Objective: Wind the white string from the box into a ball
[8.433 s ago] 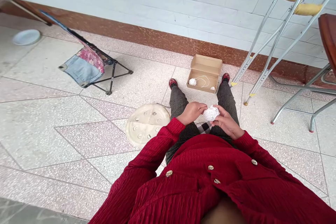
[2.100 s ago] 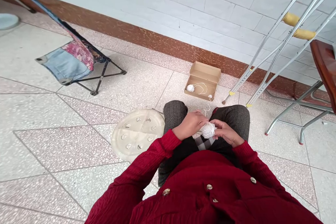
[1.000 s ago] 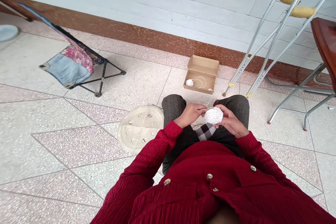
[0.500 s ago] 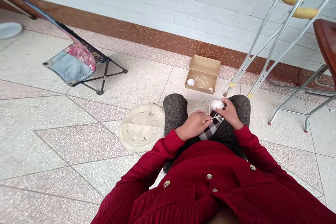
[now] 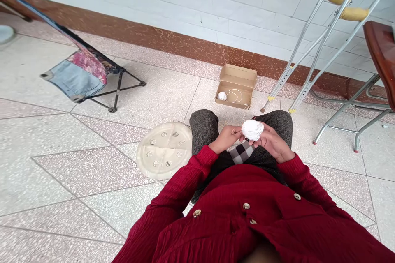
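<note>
A white ball of yarn (image 5: pixel 253 130) is held above my lap by my right hand (image 5: pixel 275 143), whose fingers curl around its right side and underside. My left hand (image 5: pixel 228 138) is closed in a pinch at the ball's left edge, on the yarn; the strand between its fingertips is too fine to make out. A thin strand runs up from the ball toward an open cardboard box (image 5: pixel 237 74) on the floor beyond my knees. Inside that box lie a smaller white yarn ball (image 5: pixel 221 96) and a loose loop of strand. Checked cloth (image 5: pixel 241 153) shows under my hands.
A round cream mat with holes (image 5: pixel 163 151) lies left of my knee. Further left is a low folding chair (image 5: pixel 83 76). Metal crutches (image 5: pixel 319 49) lean on the tiled wall at right, beside a brown chair with metal legs (image 5: pixel 378 57).
The yarn ball has come lower and nearer, and its broad side faces up. My right hand has turned to support it from beneath, while my left hand has shifted up to its left edge.
</note>
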A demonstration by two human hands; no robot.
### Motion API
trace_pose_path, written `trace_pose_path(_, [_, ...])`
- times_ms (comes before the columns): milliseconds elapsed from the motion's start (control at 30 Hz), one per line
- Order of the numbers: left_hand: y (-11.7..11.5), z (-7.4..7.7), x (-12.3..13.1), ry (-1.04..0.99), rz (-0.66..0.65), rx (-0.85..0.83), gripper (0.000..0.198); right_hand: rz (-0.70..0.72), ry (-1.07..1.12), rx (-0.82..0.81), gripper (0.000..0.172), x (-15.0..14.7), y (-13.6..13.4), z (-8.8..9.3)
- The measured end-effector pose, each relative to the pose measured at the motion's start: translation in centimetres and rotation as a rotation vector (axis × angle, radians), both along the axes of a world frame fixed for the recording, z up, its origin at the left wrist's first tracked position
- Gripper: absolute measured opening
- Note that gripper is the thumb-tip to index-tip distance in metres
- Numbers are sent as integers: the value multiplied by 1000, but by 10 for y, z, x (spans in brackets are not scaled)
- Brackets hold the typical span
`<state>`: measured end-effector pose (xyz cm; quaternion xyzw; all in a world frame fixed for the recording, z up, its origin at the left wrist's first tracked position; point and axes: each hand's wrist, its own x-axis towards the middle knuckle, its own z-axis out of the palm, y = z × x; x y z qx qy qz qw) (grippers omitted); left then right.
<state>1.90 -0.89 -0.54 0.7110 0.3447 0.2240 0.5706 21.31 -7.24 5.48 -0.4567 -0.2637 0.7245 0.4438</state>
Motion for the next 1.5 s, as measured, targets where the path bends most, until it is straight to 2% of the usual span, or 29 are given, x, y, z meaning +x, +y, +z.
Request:
trace_pose_path(133, [-15,4,-3,-4,-61,-14,44,-143,-57,-6,40,9,17,-2])
trace_pose_path(300, [-17,13,-6,118,-86,141,42,-277,-292,68,43,1,31,-21])
trace_pose_path(367, [-15,11,-6,167,-112,176,40,-327,-327,102,45,-1,34,-25])
trace_pose_path(500, [-20,7,-8,205,-136,134,41,-394,-364,227,40,10,41,-23])
trace_pose_path(600, [-26,13,-9,216,-157,182,42,-434,-604,315,42,23,48,-33])
trace_pose_path(667, [-25,22,-11,220,-170,289,41,-347,-811,343,44,26,48,-47])
trace_pose_path(733, [-17,31,-14,219,-133,397,40,-140,-876,342,42,22,40,-61])
trace_pose_path(800, [-4,36,-18,219,-62,460,37,72,-733,304,40,13,27,-68])
trace_pose_path(900, [13,33,-23,198,-47,431,36,250,-366,189,43,-2,5,-58])
trace_pose_path(1000, [16,19,-20,118,-65,237,39,214,-145,134,47,-7,-6,-34])
trace_pose_path(1133, [-4,0,-8,34,-22,15,42,8,-76,162,50,3,4,-10])
trace_pose_path(1233, [-22,-2,0,58,-101,-23,44,-222,-210,203,45,18,26,-12])
trace_pose_path(1300, [-29,3,0,98,-159,7,44,-359,-389,238,44,25,39,-23])
trace_pose_path(1333, [-30,7,-1,121,-178,43,43,-383,-497,256,44,27,42,-31])
trace_pose_path(1400, [-27,15,-6,177,-176,166,41,-293,-712,295,43,24,41,-48])
trace_pose_path(1467, [-18,22,-13,234,-136,323,36,-63,-844,324,38,16,32,-61])
trace_pose_path(1500, [-12,24,-17,261,-124,394,33,52,-841,321,36,11,26,-66])
